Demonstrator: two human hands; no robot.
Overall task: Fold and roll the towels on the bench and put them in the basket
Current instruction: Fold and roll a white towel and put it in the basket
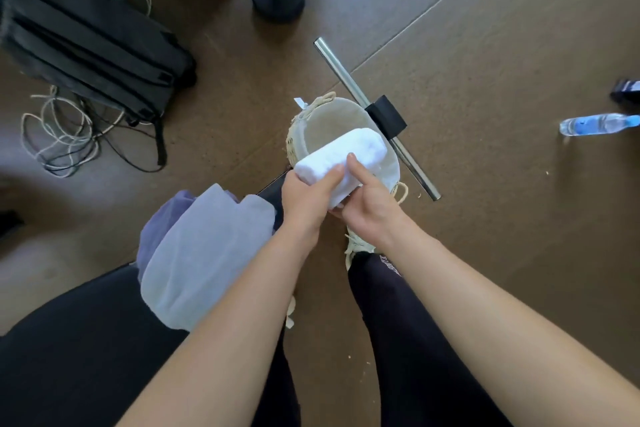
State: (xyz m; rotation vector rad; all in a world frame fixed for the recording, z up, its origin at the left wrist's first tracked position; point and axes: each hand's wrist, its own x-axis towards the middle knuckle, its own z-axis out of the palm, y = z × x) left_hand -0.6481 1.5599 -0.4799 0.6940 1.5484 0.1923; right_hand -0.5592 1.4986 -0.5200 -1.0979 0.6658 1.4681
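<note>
Towel (349, 153), white and rolled, is grasped at its near end by both hands. The left hand (306, 200) wraps the roll from the left side, thumb across the top. The right hand (369, 207) holds it from the right and beneath, forefinger lying straight along the top. The roll's far end, beyond both hands, reaches over the open mouth of the basket (298, 136), which stands on the floor (485, 46); contact with the basket's inside cannot be told. Pale grey towels (201, 253) lie heaped on the black bench (69, 350), left of the left hand and nearer the person. A metal bar (341, 72) runs just beyond the basket. A water bottle (599, 124) lies well to the right of the right hand.
</note>
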